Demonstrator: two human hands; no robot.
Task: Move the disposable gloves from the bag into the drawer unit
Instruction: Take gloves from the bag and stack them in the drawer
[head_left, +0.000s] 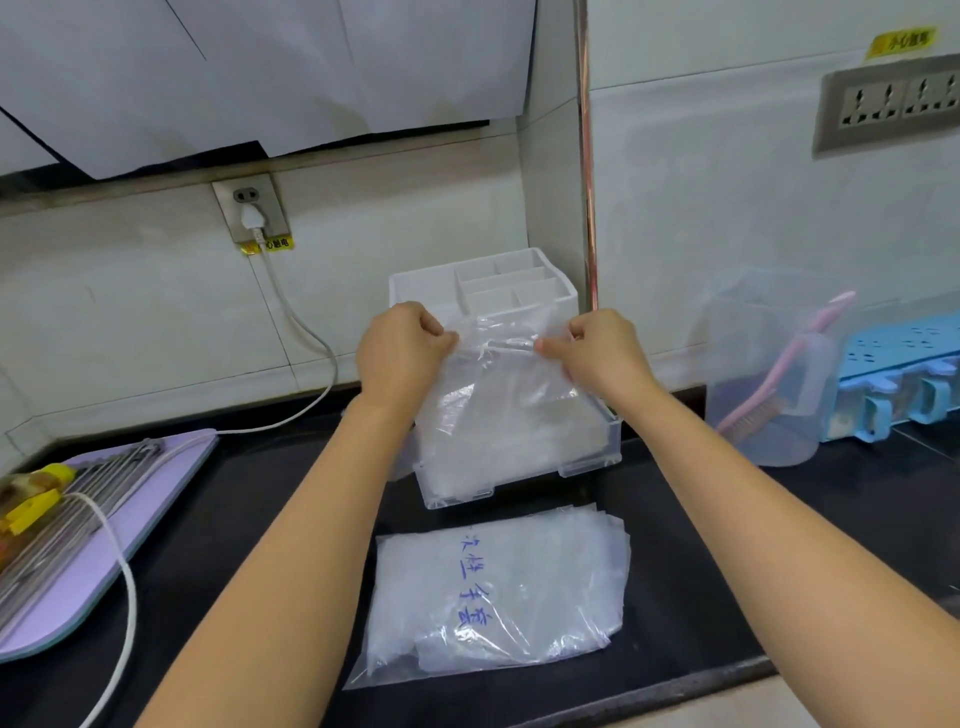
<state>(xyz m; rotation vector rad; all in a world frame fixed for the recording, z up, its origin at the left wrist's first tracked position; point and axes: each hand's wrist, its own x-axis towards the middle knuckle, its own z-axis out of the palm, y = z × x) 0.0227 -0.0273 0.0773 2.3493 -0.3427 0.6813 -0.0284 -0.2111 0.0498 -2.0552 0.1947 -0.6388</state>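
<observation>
While left hand and right hand pinch gloves, black counter, white wall

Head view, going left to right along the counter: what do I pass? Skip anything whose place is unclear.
Purple board → drawer unit → clear jug with pink brush → blue rack. Glove bag omitted: it lies in front of the drawer unit.

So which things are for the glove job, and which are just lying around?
For the job: gloves pinched by left hand and right hand, bag, drawer unit.
Lying about: purple board, white cable, clear jug, pink brush, blue rack.
</observation>
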